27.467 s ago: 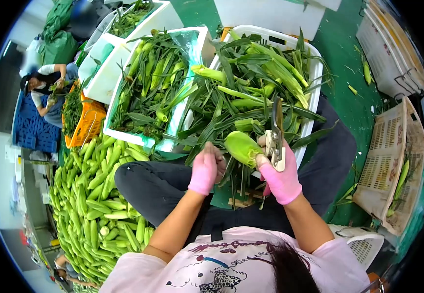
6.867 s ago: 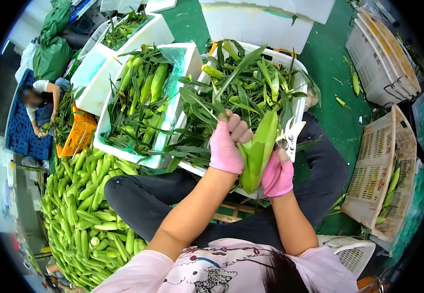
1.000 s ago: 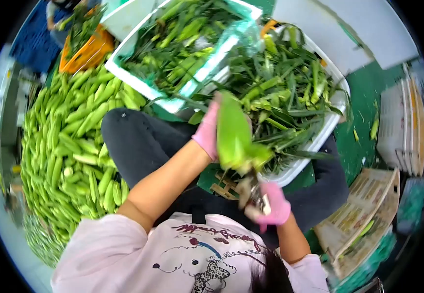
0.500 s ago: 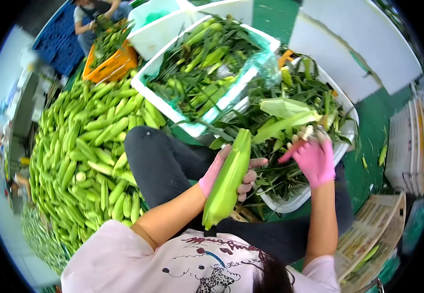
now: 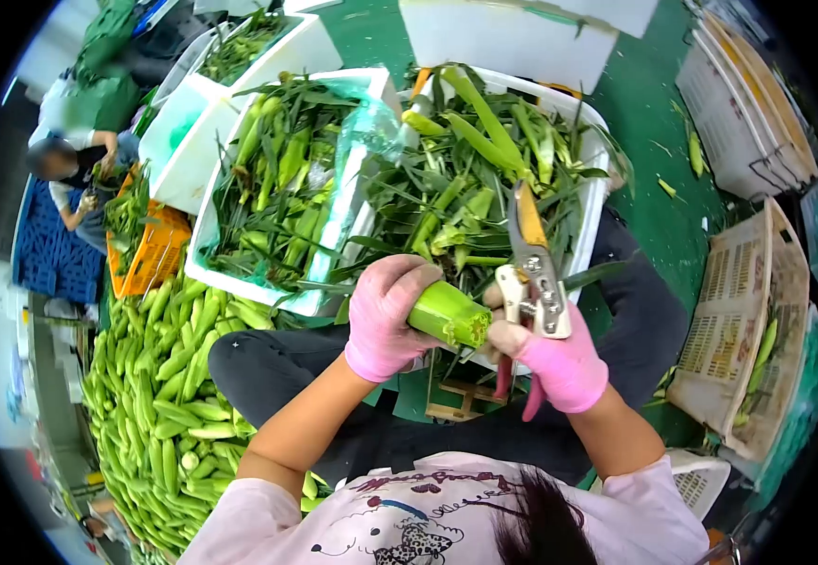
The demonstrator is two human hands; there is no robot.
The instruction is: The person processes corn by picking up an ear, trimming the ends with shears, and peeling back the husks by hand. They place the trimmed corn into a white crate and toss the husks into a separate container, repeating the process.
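My left hand (image 5: 385, 315), in a pink glove with greyish fingers, is wrapped round a green corn ear (image 5: 449, 314) whose cut end points right. My right hand (image 5: 555, 358), in a matching glove, holds pruning shears (image 5: 539, 268) with the blades pointing up and away from me. Its fingertips touch the cut end of the ear. Beyond both hands is a white foam box (image 5: 602, 202) of husks and leaves (image 5: 447, 202).
Another foam box (image 5: 204, 268) of leafy corn stands left of it. A heap of corn ears (image 5: 160, 405) lies at the left. Behind it, a person (image 5: 75, 184) sits by an orange crate (image 5: 160, 250). Plastic crates (image 5: 729, 320) stand at the right.
The view has turned. The ear in my left hand has tipped from upright to nearly level, its cut end now at my right fingertips. The shears now show clearly; loose husks lie in the box.
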